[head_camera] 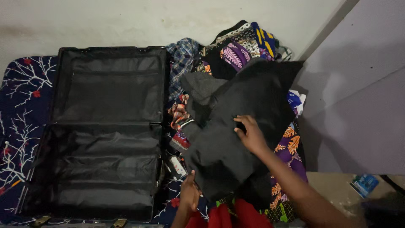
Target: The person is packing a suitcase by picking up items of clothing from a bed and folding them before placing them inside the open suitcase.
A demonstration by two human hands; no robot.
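While one black garment point(236, 122) lies right of the open black suitcase point(105, 131), long axis running from near-left to far-right over a heap of patterned clothes point(240, 46), two hands work it: left hand point(190, 195) pinching its near edge, right hand point(252, 135) pressed flat, fingers spread.

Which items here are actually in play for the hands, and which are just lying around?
In hand:
- black garment, under the right hand and gripped at its lower edge by the left hand
- open black suitcase beside it
- pile of patterned clothes under the garment

Lying about:
- blue floral bedsheet
- small blue packet on the floor at right
- white tag by the suitcase
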